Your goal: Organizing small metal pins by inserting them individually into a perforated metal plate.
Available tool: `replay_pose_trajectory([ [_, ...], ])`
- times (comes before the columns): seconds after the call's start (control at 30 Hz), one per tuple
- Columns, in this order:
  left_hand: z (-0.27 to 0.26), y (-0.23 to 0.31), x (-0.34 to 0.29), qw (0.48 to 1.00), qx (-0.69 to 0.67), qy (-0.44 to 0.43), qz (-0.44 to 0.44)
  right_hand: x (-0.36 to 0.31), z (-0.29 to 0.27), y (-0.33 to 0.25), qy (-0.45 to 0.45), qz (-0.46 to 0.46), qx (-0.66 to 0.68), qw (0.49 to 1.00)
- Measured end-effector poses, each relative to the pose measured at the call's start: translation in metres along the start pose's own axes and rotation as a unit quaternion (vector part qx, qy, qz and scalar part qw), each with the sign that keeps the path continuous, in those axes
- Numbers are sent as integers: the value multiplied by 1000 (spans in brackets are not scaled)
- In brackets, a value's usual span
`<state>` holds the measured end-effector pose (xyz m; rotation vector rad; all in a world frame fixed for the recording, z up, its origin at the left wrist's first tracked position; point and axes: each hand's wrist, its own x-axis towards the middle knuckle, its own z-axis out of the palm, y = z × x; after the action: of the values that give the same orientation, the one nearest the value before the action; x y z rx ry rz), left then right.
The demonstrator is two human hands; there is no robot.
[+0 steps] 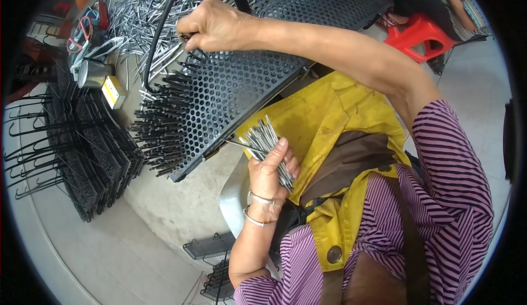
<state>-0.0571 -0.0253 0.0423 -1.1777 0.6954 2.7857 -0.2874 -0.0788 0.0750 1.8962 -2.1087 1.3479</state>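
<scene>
My left hand (pixel 270 169) is closed round a bundle of thin silvery metal rods (pixel 262 140), in front of my yellow apron. One rod sticks out from the bundle toward the rack. My right hand (pixel 211 26) reaches across to the far edge of the black perforated rack (pixel 228 88), fingers pressed together. A small dark piece shows at its fingertips, too covered to name. Close-set dark rods (pixel 164 121) fill the holes at the rack's left end; the holes to the right show bare.
A heap of loose metal rods (pixel 148 8) lies beyond the rack. Stacked black racks with hooked wires (pixel 88 140) stand at left, near a tin can (pixel 94 74), a yellow-white box (pixel 113 92) and scissors (pixel 80 35). A red stool (pixel 420 38) is at upper right.
</scene>
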Motion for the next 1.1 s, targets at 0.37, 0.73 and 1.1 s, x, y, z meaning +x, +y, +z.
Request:
replay_pose_trajectory([
  [0.37,-1,3,0,1000,-6,4,0,-8,8,3,11,-6,-17,1000],
  [0.73,-2,-2,0,999,-14,-25,22,-20,9,3,-25,93,-81,992],
  [1.1,-1,30,-5,976,59,-28,206,-140,-29,-62,103,116,47,987],
])
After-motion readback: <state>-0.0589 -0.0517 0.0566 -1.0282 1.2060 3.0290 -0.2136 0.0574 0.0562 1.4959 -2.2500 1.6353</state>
